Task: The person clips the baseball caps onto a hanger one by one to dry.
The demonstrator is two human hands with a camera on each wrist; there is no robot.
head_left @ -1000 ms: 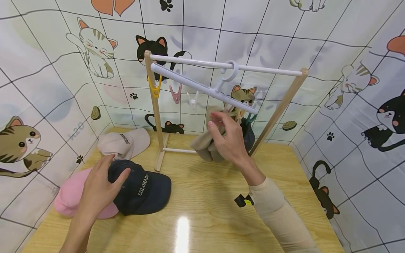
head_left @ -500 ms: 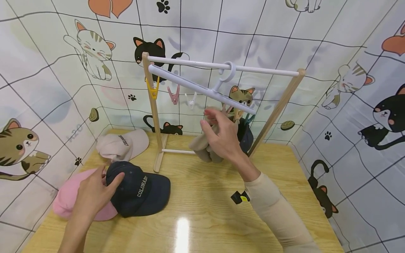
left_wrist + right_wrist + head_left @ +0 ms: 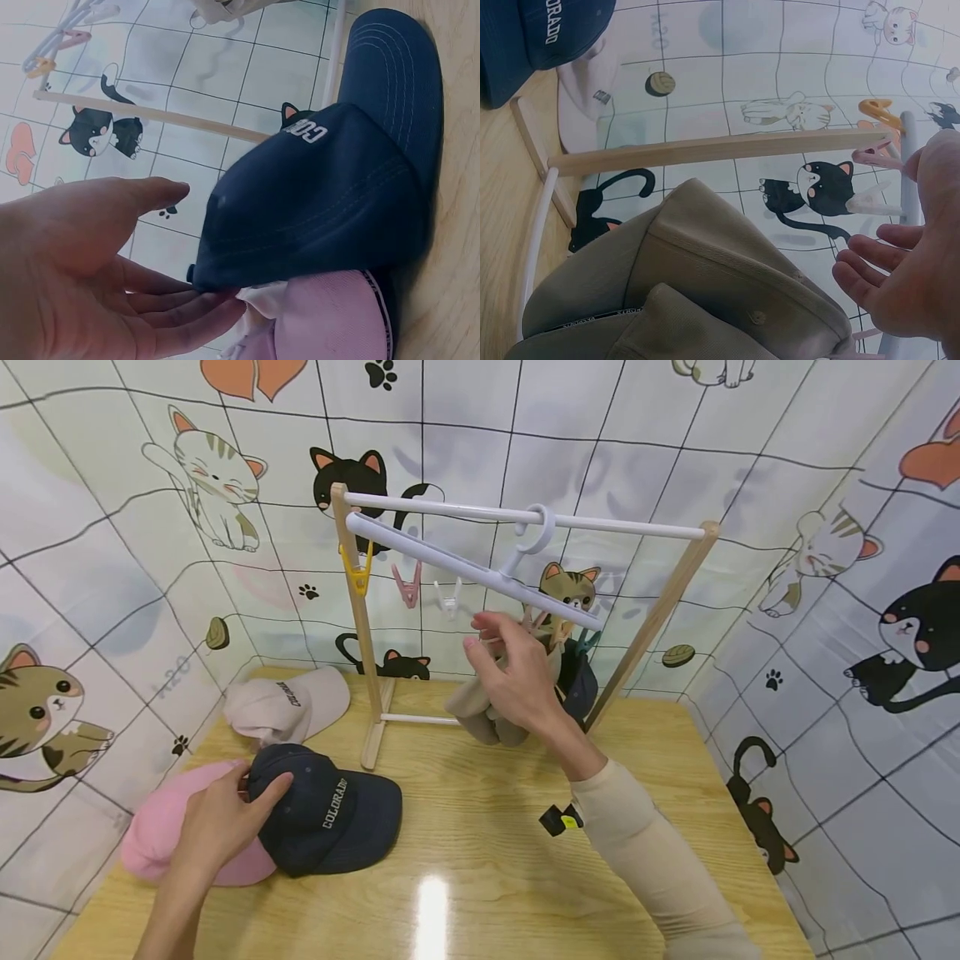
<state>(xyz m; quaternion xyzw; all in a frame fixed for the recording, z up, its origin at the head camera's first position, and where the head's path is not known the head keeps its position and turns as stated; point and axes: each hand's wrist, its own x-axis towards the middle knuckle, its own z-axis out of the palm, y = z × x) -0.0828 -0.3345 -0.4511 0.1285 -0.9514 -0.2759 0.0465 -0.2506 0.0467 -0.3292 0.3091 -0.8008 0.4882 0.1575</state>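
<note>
My left hand [image 3: 223,814] is at the crown of a navy cap [image 3: 315,202] lettered COLORADO. In the left wrist view its thumb stands apart from the cap, while its fingertips reach the crown's edge. My right hand [image 3: 517,672] is raised beside a khaki cap [image 3: 705,262], its fingers loosely bent and holding nothing. That cap hangs by clips from the right part of a pale lilac hanger [image 3: 480,572]. Behind it, another dark cap [image 3: 579,685] hangs under a teal clip [image 3: 588,643], partly hidden.
A wooden rack [image 3: 656,602] with a white top rod [image 3: 630,525] carries the hanger. Yellow [image 3: 358,570], pink [image 3: 407,585] and white clips [image 3: 448,597] dangle at its left. A pink cap [image 3: 161,818] and a beige cap [image 3: 288,703] lie on the wooden table [image 3: 465,860].
My left hand has lowered slightly and come onto the navy cap's crown. My right hand has shifted a little left relative to the hanging khaki cap.
</note>
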